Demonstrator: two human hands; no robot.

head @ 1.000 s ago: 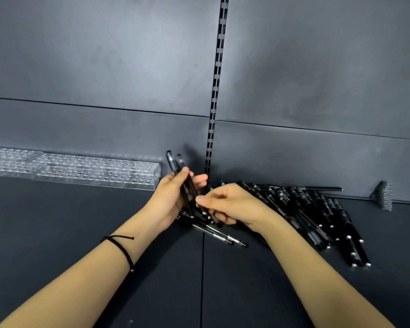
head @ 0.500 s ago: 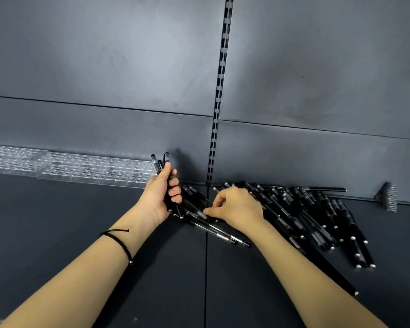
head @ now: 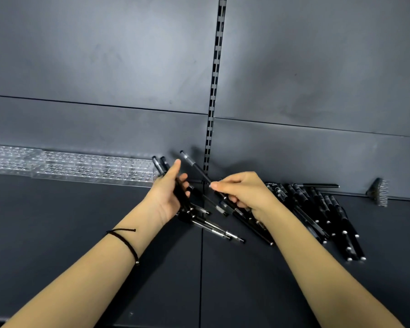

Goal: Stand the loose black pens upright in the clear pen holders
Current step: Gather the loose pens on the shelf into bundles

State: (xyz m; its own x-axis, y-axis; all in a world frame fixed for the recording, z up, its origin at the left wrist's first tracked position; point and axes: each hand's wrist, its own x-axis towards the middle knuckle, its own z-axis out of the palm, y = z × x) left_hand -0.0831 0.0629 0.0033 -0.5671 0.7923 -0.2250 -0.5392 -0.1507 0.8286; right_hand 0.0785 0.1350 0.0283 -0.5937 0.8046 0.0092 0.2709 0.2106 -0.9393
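The left hand (head: 166, 195) grips a bundle of slim black plastic pens (head: 163, 165). The right hand (head: 244, 192) pinches a single black pen (head: 194, 165), its length slanting toward eleven o'clock. The clear perforated acrylic pen holders (head: 92, 170) lie at nine o'clock, nearest the left hand.

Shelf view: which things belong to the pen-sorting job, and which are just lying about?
Job: clear pen holders, loose pen pile, pens bunched in left hand, one pen pinched by right hand.
Lying about: small grey toothed piece, slotted wall strip.
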